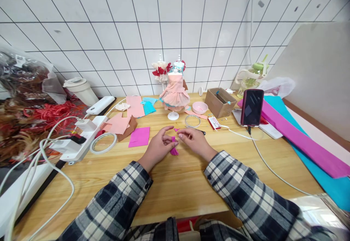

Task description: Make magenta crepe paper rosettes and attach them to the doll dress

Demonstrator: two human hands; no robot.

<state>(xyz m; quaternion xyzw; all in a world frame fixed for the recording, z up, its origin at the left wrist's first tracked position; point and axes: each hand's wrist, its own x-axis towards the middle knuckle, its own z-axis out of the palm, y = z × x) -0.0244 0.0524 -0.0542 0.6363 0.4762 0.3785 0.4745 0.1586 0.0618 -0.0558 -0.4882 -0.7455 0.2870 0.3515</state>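
My left hand (pixel 158 147) pinches a gathered, pleated piece of magenta crepe paper (pixel 174 151) between thumb and fingers, its fringe-like end fanning downward. Beside it, my right hand (pixel 195 140) has its fingertips pressed together at a small magenta paper scrap (pixel 176 129), close to the left index fingertip. A flat magenta crepe paper sheet (pixel 139 137) lies left of my left hand. Just beyond both hands stands a small dress form (pixel 175 91) in a pink ruffled paper dress, in front of two more dressed forms (pixel 161 71).
Behind my right hand are a ring of tape (pixel 193 121), a pink bowl (pixel 200 107), a small red-and-white box (pixel 213 123) and a cardboard box (pixel 221 102). A phone (pixel 252 108) stands at right, its cable crossing the table. A power strip (pixel 83 142) and tape roll (pixel 103 143) lie left.
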